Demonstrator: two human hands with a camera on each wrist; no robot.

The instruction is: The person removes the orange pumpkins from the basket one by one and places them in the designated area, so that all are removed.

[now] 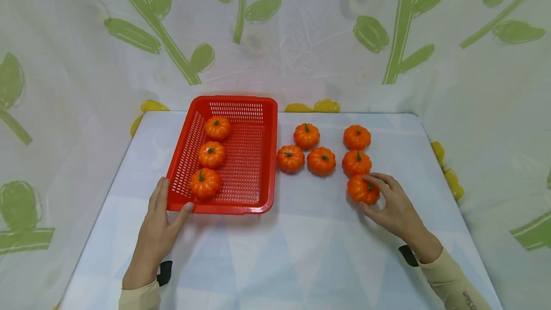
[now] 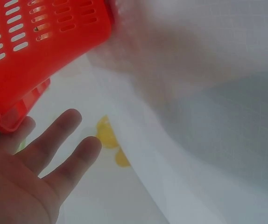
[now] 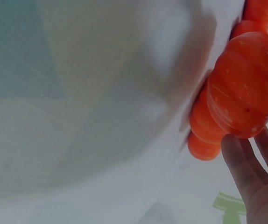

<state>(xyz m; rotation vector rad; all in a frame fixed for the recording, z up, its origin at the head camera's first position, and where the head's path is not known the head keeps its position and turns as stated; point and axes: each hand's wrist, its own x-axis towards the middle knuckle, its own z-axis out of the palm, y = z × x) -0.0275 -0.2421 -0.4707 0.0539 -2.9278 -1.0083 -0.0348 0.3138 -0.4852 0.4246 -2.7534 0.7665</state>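
Note:
At the front-left corner of a red plastic basket (image 1: 267,157), my left hand (image 1: 157,226) touches the rim with fairly straight, spread fingers. The left wrist view shows that hand (image 2: 26,182) against the basket's corner (image 2: 45,60). Inside the basket, three small orange pumpkins (image 1: 205,184) line the left side. My right hand (image 1: 396,207) pinches another pumpkin (image 1: 360,191) between thumb and fingertips, at the near end of a column on the right. In the right wrist view this pumpkin (image 3: 246,84) appears large, with other pumpkins (image 3: 204,147) behind it.
Two pumpkins (image 1: 356,162) stand beyond the held one. Between them and the basket sits a cluster of three pumpkins (image 1: 321,160), one close to the basket's right wall. A pale patterned cloth covers the table (image 1: 292,252). Leaf-printed curtains (image 1: 301,51) surround it at the back and sides.

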